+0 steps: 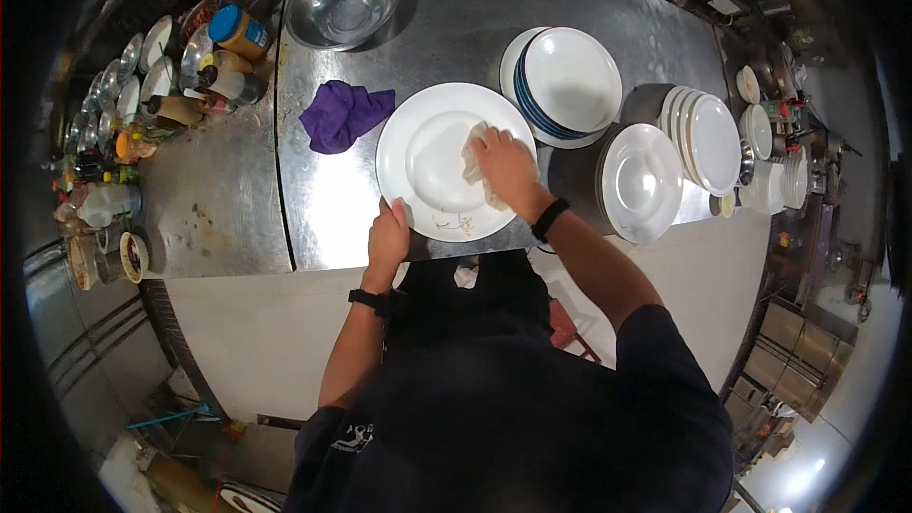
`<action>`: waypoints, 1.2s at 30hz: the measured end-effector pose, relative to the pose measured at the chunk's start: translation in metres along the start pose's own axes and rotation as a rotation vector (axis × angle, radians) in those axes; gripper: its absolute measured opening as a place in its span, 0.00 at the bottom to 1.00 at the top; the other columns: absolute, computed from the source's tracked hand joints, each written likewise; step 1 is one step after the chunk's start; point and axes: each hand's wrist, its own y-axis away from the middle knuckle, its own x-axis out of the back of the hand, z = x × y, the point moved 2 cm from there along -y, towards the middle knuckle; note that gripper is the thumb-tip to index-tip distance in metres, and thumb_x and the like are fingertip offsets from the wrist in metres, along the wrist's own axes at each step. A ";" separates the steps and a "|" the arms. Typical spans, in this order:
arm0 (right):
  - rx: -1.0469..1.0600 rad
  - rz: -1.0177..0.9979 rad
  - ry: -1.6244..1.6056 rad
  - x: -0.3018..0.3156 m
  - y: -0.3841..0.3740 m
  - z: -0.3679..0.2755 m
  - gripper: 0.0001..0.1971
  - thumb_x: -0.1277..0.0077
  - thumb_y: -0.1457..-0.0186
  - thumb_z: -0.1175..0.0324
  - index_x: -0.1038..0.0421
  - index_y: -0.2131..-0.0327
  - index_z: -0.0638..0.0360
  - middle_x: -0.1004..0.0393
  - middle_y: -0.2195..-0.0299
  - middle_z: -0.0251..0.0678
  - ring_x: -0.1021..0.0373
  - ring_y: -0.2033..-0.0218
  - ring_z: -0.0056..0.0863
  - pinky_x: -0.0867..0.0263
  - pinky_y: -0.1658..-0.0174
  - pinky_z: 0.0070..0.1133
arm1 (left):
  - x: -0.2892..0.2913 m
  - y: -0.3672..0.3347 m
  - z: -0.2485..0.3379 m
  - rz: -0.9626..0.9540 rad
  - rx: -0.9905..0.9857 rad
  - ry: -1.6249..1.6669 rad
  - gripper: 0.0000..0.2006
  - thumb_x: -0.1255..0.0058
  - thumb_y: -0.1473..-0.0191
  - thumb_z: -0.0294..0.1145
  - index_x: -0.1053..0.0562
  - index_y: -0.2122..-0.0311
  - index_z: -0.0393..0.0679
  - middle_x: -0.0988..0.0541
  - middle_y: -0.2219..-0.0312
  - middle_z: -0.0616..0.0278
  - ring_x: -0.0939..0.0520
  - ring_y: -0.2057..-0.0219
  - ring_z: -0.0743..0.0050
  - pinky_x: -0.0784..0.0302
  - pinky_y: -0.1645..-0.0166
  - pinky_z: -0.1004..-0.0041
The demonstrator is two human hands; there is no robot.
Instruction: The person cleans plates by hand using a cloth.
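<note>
A large white plate (437,166) with a wide rim and a small painted pattern at its near edge is in front of me, over the steel table's front part. My left hand (388,236) grips its near left rim, thumb on top and fingers underneath. On the plate's right side my right hand (508,169) presses a crumpled off-white cloth (472,157) against the surface. Part of the cloth is hidden under the fingers. A bunched purple cloth (344,116) lies just left of the plate.
A steel bowl (343,5) stands at the back left of the table (446,28). Stacked plates (572,76) stand behind my right hand, with more stacks (642,180) further right. Bottles and a blue-lidded jar (237,31) crowd the left side.
</note>
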 end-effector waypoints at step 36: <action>-0.598 0.173 -0.822 -0.032 0.090 0.054 0.22 0.39 0.44 0.59 0.34 0.52 0.59 0.22 0.57 0.53 0.26 0.56 0.60 0.28 0.55 0.46 | 0.044 -0.035 0.026 0.317 -0.221 -0.040 0.21 0.30 0.48 0.36 0.29 0.58 0.34 0.21 0.68 0.54 0.20 0.70 0.63 0.23 0.63 0.64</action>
